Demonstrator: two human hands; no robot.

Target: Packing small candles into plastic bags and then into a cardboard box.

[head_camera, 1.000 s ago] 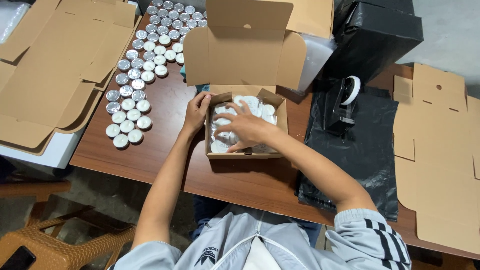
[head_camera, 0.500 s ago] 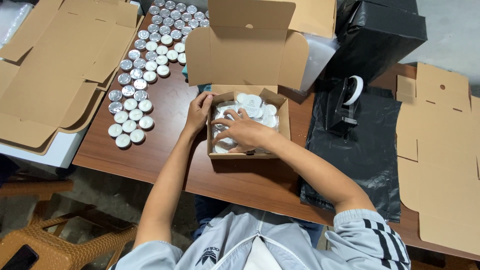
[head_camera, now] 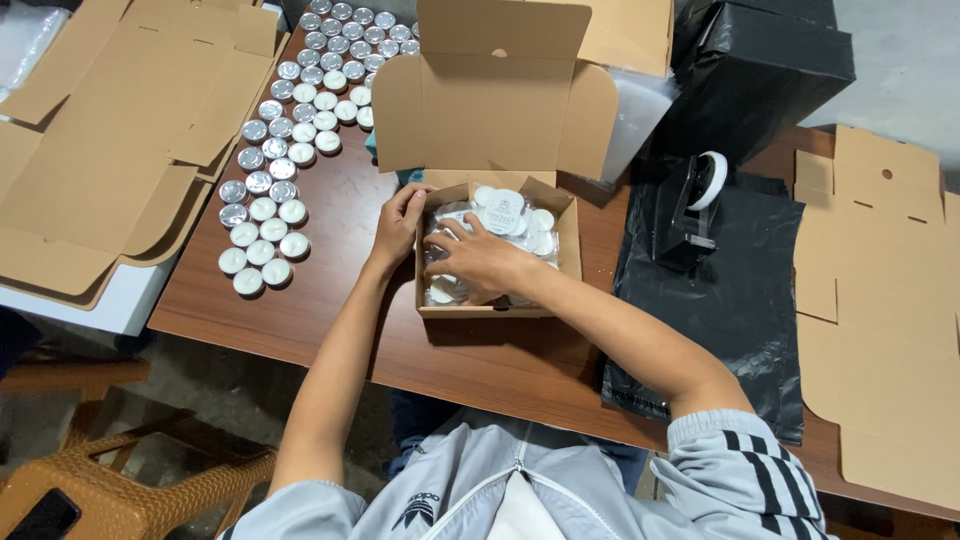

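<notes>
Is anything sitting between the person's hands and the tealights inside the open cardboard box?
Nothing visible does. The right hand lies directly on the clear-wrapped white tealight candles inside the small open brown cardboard box, and the left hand grips the box's left wall. The raised lid flap stands behind, clear of both.

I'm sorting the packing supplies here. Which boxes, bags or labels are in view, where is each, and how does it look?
Open cardboard box: table centre, brown, lid up, both hands in it.
Round label: white, on the tealights inside that box.
Flat cardboard blanks: brown, stacked at far left.
More blanks: brown, at right.
Black plastic bags: right of the box.
</notes>
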